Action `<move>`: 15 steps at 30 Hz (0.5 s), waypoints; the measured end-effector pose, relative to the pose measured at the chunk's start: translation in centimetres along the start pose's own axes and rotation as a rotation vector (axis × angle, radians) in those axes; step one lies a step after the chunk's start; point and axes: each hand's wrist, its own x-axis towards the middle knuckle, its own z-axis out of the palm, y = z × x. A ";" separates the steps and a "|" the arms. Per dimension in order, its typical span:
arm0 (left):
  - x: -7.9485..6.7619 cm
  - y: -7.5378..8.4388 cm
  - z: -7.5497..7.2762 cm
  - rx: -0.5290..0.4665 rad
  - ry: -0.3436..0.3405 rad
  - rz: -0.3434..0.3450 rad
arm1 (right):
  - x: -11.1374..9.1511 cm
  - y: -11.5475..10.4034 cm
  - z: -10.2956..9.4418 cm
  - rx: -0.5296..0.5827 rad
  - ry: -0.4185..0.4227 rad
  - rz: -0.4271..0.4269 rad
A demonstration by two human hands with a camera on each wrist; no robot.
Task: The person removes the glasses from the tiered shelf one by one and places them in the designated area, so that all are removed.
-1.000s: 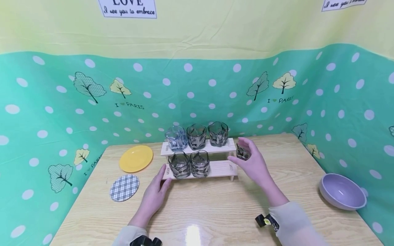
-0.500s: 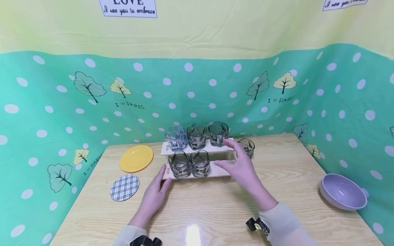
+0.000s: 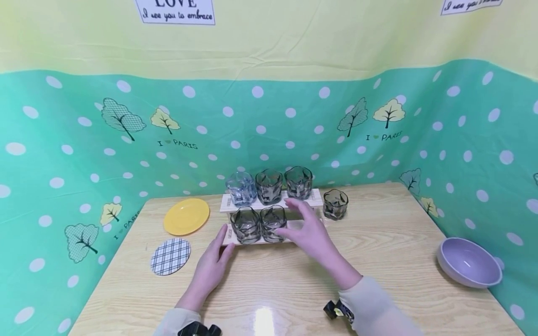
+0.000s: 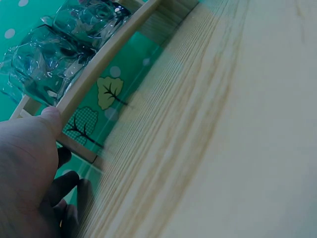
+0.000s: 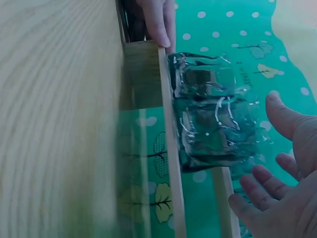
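On a two-tier wooden shelf (image 3: 223, 238), two grey glasses stand side by side on the lower tier. My left hand (image 3: 211, 266) holds that tier's left end, its thumb on the front edge in the left wrist view. Spread fingers of my right hand (image 3: 311, 235) hover around the right-hand lower glass (image 3: 272, 223); a gap shows between them in the right wrist view. Next to it is the other lower glass (image 3: 245, 226). The upper tier bears a blue glass (image 3: 241, 189) and two grey glasses, one in the middle (image 3: 269, 186), one at right (image 3: 299, 183).
Another grey glass (image 3: 335, 204) stands on the wooden table (image 3: 294, 289), just right of the shelf. A yellow plate (image 3: 186, 216) and a checked coaster (image 3: 170, 256) lie at left. Far right sits a purple bowl (image 3: 468, 262). A patterned green cloth (image 3: 260, 116) hangs behind.
My right hand has let go of the grey glass on the table right of the shelf and moved left to the lower tier's right-hand glass. The left hand has stayed put.
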 end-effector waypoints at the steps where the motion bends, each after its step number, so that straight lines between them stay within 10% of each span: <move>1: 0.0 0.0 0.0 -0.001 0.000 0.001 | 0.0 0.1 0.2 0.000 -0.006 0.006; 15: 0.0 0.0 0.1 0.007 -0.003 -0.004 | 0.3 1.3 1.7 0.050 -0.065 0.096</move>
